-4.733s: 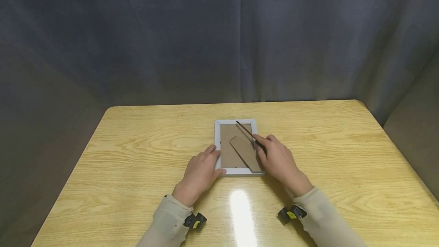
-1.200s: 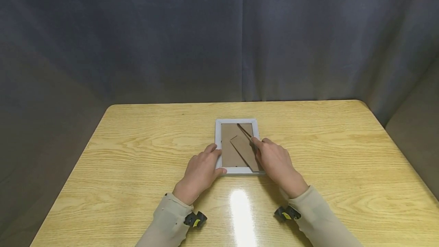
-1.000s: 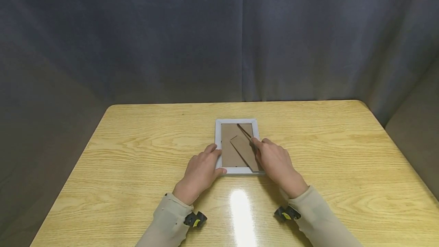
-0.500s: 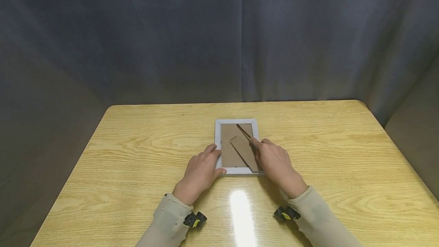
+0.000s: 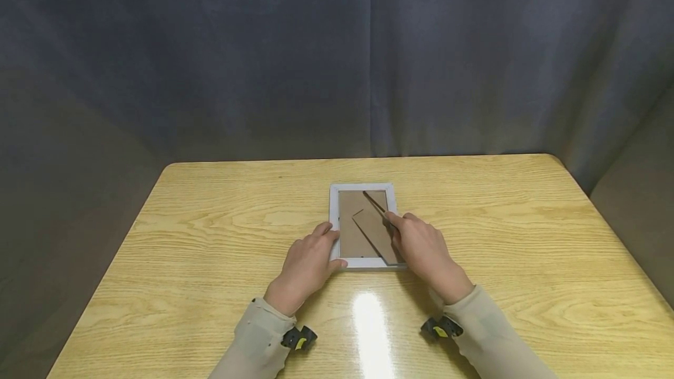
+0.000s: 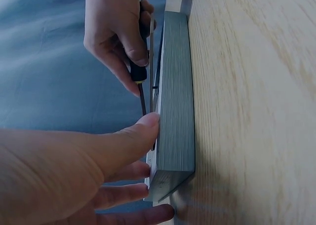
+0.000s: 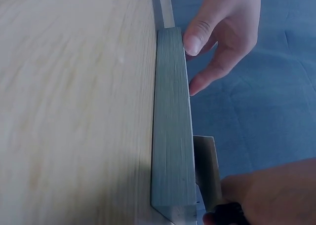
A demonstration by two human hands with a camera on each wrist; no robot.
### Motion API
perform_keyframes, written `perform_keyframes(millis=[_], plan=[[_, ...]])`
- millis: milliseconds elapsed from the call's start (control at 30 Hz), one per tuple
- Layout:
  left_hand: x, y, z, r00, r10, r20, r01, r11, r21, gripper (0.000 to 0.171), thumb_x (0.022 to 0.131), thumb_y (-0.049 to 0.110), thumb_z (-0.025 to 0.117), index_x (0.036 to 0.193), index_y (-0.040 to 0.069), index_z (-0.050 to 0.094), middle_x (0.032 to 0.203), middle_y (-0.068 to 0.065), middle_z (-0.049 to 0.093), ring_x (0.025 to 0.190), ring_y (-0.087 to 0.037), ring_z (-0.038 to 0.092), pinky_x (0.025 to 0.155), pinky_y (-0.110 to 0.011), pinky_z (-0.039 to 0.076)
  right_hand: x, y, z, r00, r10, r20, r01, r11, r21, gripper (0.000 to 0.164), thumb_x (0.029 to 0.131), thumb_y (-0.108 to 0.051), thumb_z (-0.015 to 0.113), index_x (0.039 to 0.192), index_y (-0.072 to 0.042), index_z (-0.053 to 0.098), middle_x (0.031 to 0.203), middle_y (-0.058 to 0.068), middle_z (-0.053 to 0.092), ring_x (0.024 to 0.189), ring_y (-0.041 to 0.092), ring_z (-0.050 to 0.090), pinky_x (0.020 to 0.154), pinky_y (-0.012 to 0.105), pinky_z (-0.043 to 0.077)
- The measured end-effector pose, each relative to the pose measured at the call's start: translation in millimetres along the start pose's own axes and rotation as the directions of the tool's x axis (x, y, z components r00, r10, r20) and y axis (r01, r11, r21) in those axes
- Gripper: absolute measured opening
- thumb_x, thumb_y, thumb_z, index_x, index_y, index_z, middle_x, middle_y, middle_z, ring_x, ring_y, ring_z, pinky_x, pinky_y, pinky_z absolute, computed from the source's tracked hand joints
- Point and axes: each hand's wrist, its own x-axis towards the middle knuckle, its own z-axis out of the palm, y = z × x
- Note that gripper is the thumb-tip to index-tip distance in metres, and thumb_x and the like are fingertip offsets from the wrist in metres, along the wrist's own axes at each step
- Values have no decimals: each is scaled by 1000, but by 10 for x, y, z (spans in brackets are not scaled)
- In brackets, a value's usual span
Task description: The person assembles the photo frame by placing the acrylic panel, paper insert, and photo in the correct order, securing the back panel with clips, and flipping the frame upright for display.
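Note:
A picture frame (image 5: 363,262) with a pale grey-white rim lies face down on the table, its brown backing board (image 5: 350,235) upward. The board's stand leg (image 5: 375,233) slants toward the lower right corner. My left hand (image 5: 308,259) rests on the frame's near left corner, thumb on the near rail and fingers along the left side, fairly straight. My right hand (image 5: 423,250) grips a screwdriver (image 6: 138,72) with a black handle and yellow ring. Its thin dark shaft points to the upper left over the board; whether the tip touches is unclear.
The frame sits on a wood-grain table (image 5: 221,221) with rounded far corners. A dark grey curtain (image 5: 263,75) stands behind it and along both sides. A bright light reflection lies on the near tabletop.
Since the oldest frame, my right hand has shifted slightly left, and the screwdriver's tip has come a little nearer. Over the last second almost nothing moves; my left hand stays put.

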Motion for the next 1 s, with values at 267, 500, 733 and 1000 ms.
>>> perform_keyframes(millis=[267,500,733,1000], plan=[[-1,0,-8,1000,-4,10,3,1000,2,62,78,38,71,128,4,58,140,-17,46,112,-34,57,84,-49,47,1,39,21,1000,2,-4,-2,999,39,36,88,-12,56,124,-13,64,78,8,63,52,16,47,40,33,39],[0,0,-23,1000,3,9,-3,1000,15,62,78,39,71,128,4,59,140,-17,47,110,-34,58,82,-48,48,19,65,-36,1000,-11,8,11,999,53,36,90,-16,57,125,-14,63,83,7,65,57,15,49,44,32,41],[-1,-1,-32,1000,17,-17,-17,999,37,64,76,40,72,127,4,60,138,-16,50,107,-35,59,75,-45,50,9,-14,-98,999,-13,53,9,996,92,39,90,-18,57,128,-16,62,86,5,66,57,13,46,43,30,37],[-4,-8,-9,999,7,-33,-6,1000,22,63,77,39,71,128,3,60,139,-17,48,109,-35,59,78,-47,49,-27,-125,-90,995,-41,87,29,991,129,39,89,-18,57,128,-17,62,83,2,64,54,11,43,42,28,35]])
